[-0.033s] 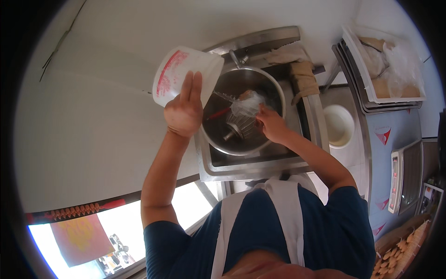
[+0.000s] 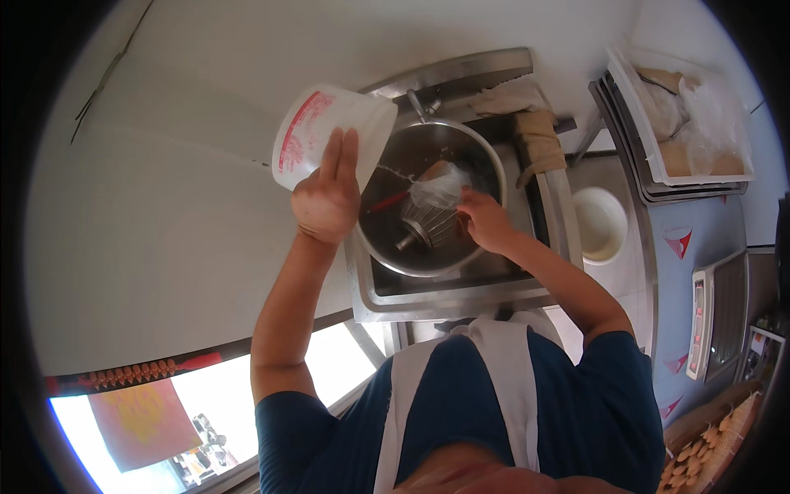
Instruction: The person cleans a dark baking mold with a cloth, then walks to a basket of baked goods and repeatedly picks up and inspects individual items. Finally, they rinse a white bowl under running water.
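Note:
My left hand (image 2: 325, 202) grips a white plastic tub (image 2: 333, 123) with red print, two fingers laid along its side. The tub is tipped to the right, and a thin stream of water (image 2: 395, 171) runs from its lip. Below is a large round steel bowl (image 2: 504, 185) set in the sink. My right hand (image 2: 487, 221) pinches a clear crumpled plastic bag (image 2: 440, 188) inside the bowl. Under the bag lie a balloon-shaped wire whisk head (image 2: 418, 230) and a thin red-handled tool (image 2: 387, 202), its far end hidden by the bag.
A faucet (image 2: 420, 107) curves over the bowl's far rim. Brown cloths (image 2: 539, 140) hang on the right of the steel sink (image 2: 387, 309). A white bucket (image 2: 599, 224) stands on the floor. Stacked trays (image 2: 650, 173) and a scale (image 2: 704, 317) are at the right.
The water stream has shifted slightly in shape, and the bag has changed its folds a little. My left hand and the tub stay almost in place.

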Demonstrator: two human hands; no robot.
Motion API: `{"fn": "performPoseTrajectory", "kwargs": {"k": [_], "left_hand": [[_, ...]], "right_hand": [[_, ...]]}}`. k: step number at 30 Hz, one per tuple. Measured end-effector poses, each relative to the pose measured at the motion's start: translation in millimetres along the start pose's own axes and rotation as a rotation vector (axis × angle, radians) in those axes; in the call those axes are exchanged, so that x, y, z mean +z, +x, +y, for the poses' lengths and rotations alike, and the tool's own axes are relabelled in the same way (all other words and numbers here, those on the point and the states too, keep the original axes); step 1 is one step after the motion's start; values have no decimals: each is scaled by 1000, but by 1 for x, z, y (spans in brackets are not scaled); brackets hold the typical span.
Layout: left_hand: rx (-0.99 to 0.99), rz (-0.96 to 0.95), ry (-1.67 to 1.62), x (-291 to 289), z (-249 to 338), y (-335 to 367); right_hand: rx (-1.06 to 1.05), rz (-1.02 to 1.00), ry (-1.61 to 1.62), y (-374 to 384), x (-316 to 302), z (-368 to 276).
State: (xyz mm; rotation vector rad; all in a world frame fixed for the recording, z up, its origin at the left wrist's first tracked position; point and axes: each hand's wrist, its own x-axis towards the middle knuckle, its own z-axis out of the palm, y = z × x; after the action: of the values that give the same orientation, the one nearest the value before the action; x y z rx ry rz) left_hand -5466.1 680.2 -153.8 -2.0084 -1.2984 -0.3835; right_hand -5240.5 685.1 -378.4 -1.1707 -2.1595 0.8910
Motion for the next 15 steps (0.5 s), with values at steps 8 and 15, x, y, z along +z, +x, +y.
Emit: {"fn": "performPoseTrajectory", "kwargs": {"k": [8,15], "left_hand": [[-1095,-293,-642,62,2,-57],[-1509,-275,-1070,101,62,-67]], "right_hand": [[-66,281,-168,92,-68,68],[-151,-97,-455,236,-58,96]]}}
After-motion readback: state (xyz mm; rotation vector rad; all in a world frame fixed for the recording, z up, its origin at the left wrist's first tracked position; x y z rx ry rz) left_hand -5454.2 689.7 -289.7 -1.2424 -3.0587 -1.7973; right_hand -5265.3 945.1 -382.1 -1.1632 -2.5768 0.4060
